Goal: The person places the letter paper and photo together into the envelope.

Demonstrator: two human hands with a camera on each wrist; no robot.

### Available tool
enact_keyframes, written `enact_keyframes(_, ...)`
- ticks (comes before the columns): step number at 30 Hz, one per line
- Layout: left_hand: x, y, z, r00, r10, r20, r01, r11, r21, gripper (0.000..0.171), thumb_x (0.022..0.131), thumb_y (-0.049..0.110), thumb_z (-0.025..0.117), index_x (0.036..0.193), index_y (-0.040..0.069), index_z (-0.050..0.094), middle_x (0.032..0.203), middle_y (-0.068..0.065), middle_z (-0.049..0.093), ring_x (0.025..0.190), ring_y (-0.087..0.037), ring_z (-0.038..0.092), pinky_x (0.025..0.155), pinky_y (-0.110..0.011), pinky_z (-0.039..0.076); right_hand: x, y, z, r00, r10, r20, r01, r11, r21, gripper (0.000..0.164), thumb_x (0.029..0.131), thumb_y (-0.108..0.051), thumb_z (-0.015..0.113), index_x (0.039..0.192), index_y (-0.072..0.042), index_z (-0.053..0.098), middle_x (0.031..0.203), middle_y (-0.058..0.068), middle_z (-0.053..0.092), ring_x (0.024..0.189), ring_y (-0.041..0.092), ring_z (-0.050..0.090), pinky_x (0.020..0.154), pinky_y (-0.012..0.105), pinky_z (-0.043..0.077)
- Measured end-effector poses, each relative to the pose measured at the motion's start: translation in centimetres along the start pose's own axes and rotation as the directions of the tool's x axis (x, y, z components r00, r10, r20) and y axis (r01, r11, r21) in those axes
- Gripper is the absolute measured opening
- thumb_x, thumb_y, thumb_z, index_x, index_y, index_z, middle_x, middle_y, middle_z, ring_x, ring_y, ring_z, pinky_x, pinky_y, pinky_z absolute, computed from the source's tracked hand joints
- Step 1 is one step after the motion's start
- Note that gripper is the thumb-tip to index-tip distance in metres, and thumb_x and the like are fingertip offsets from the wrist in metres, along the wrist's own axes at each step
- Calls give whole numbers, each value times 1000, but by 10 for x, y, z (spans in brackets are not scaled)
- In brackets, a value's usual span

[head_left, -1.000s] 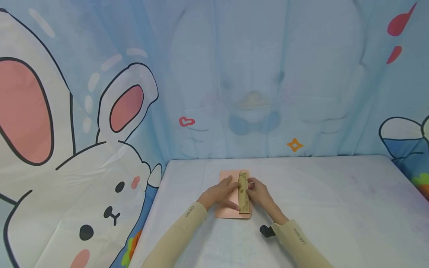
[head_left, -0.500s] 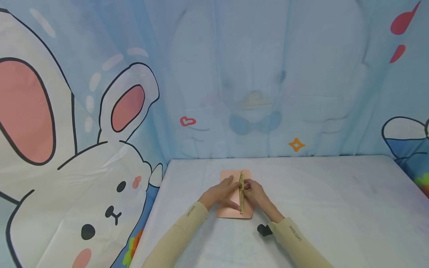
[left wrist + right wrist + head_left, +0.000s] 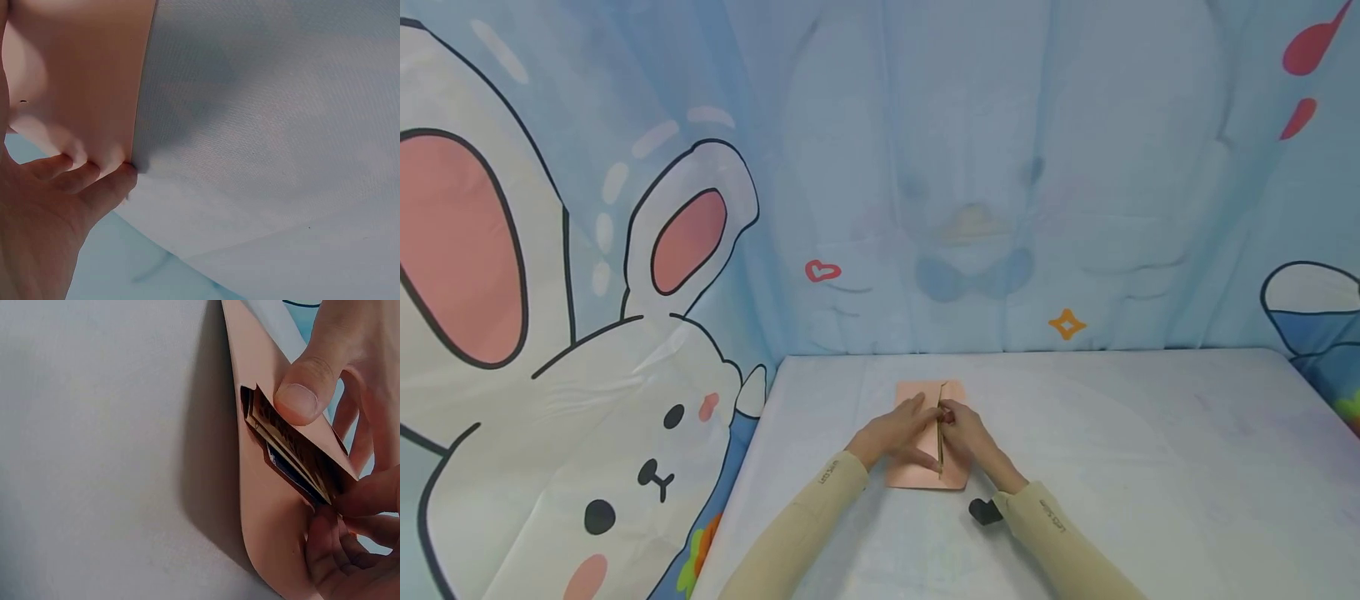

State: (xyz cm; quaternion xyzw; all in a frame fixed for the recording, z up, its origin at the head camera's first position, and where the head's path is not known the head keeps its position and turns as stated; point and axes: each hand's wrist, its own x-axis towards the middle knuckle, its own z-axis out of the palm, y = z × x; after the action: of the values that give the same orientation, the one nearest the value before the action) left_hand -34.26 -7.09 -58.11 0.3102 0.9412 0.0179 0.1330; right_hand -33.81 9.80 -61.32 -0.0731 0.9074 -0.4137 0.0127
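Note:
A peach-coloured cover [image 3: 917, 475], like a flat envelope, lies on the white table. A long slit runs down it. Inside the slit, in the right wrist view, show layered gold patterned pieces [image 3: 294, 447] and a dark blue edge. My left hand [image 3: 895, 433] presses on the cover's left part with spread fingers; its thumb [image 3: 300, 400] rests beside the slit, and in the left wrist view its fingers [image 3: 103, 187] touch the cover's edge. My right hand [image 3: 966, 432] pinches the cover at the slit's edge; the exact contact is partly hidden by the fingers.
The white table [image 3: 1112, 458] spreads out around the cover. A small dark object [image 3: 985, 511] sits at the right sleeve's cuff. Behind the table hangs a blue curtain [image 3: 977, 125], with a cartoon rabbit on the left.
The gold patterned strip on the cover has narrowed from a wide band to a thin line. My right hand has moved slightly left, towards the slit, while the left hand stays pressed in place.

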Motion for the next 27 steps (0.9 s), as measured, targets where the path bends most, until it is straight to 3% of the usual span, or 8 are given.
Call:
enact_keyframes(8, 2, -3, -2, 1000, 0, 25, -1, 999, 52, 97, 63, 78, 54, 144, 44, 14, 155, -8, 10, 141, -23, 19, 94, -45, 44, -2, -3, 3, 997, 57, 43, -60, 995, 78, 45, 87, -11, 52, 130, 1, 48, 110, 19, 61, 89, 26, 54, 76, 39, 44)
enact_keyframes(15, 0, -6, -3, 999, -21, 29, 21, 1000, 17, 98, 63, 77, 57, 144, 43, 14, 156, -9, 6, 142, -23, 17, 93, -48, 44, -7, -7, 9, 998, 48, 31, -50, 995, 84, 35, 89, -11, 50, 121, 1, 55, 82, 7, 57, 71, 18, 49, 63, 31, 38)
enact_keyframes(22, 0, -7, 0, 998, -46, 31, 44, 998, 49, 98, 62, 79, 55, 143, 47, 11, 156, -7, 7, 142, -26, 17, 98, -49, 39, -9, -4, 8, 994, 93, 52, -99, 985, 141, 45, 91, -16, 51, 131, 3, 44, 102, 13, 64, 81, 17, 62, 74, 35, 50)
enact_keyframes(27, -6, -6, 0, 995, -91, 51, 90, 995, 37, 96, 63, 77, 56, 143, 48, 11, 156, -6, 7, 141, -30, 18, 102, -53, 33, -17, 2, 6, 989, 130, 64, -141, 964, 225, 47, 91, -15, 51, 133, 2, 41, 98, 13, 65, 70, 14, 64, 63, 28, 51)
